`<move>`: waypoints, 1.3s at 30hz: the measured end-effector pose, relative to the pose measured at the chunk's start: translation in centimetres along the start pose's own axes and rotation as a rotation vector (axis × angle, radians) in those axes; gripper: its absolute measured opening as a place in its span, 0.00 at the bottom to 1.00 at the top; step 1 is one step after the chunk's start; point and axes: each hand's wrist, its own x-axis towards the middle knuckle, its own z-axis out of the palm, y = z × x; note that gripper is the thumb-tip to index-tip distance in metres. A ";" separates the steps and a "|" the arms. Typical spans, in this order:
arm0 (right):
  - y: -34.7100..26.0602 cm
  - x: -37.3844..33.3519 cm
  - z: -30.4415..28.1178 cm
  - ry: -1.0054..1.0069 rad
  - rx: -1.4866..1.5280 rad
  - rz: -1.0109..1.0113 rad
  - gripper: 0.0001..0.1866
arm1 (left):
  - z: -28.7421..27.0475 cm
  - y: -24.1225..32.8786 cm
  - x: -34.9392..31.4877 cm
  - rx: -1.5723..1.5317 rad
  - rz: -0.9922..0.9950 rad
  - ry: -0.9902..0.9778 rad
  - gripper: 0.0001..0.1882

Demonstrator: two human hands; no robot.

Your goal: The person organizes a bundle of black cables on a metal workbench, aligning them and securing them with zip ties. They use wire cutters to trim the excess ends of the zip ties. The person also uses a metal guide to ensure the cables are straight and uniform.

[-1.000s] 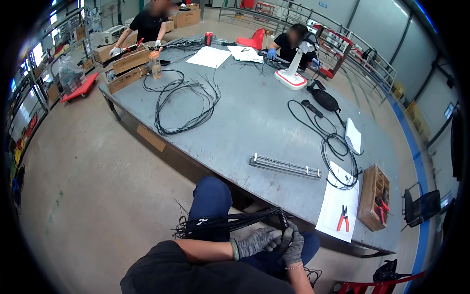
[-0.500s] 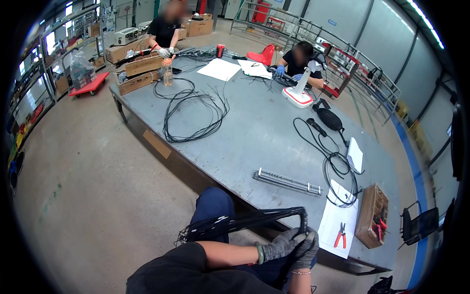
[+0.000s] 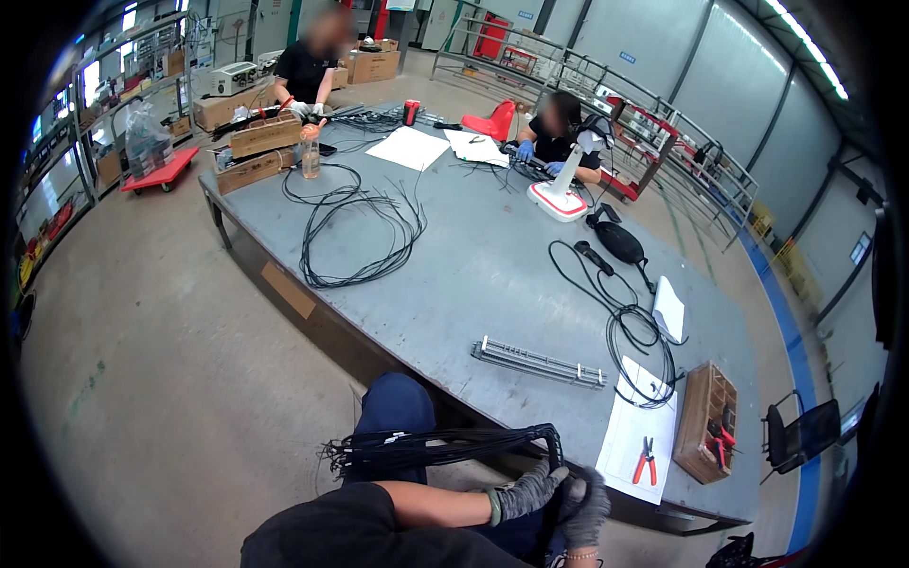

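Observation:
A thick bundle of black cables (image 3: 445,449) lies across my lap, its loose ends fanned out over my left knee. It bends sharply downward close to the table's near edge. My left hand (image 3: 528,494), in a grey knit glove, is closed around the bundle just below that bend. Right beside it is my right hand (image 3: 585,511), gloved the same way and blurred by motion. Its fingers look curled, but whatever they grip is hidden. Below the hands, the bundle runs down between my arms.
The grey table (image 3: 454,275) carries a metal rod assembly (image 3: 538,363), red-handled pliers (image 3: 645,461) on paper, a wooden tool box (image 3: 705,421), coiled black cables (image 3: 365,232) and a white-red lamp (image 3: 557,201). Two people work at its far side.
My right hand has come slightly away from the left and blurs. The bundle hangs lower and straighter across my lap. The whole view has shifted a little.

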 end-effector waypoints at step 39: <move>0.6 -2.1 2.2 -0.706 0.276 0.234 0.20 | -2.8 1.5 -0.7 -0.411 -0.158 0.019 0.03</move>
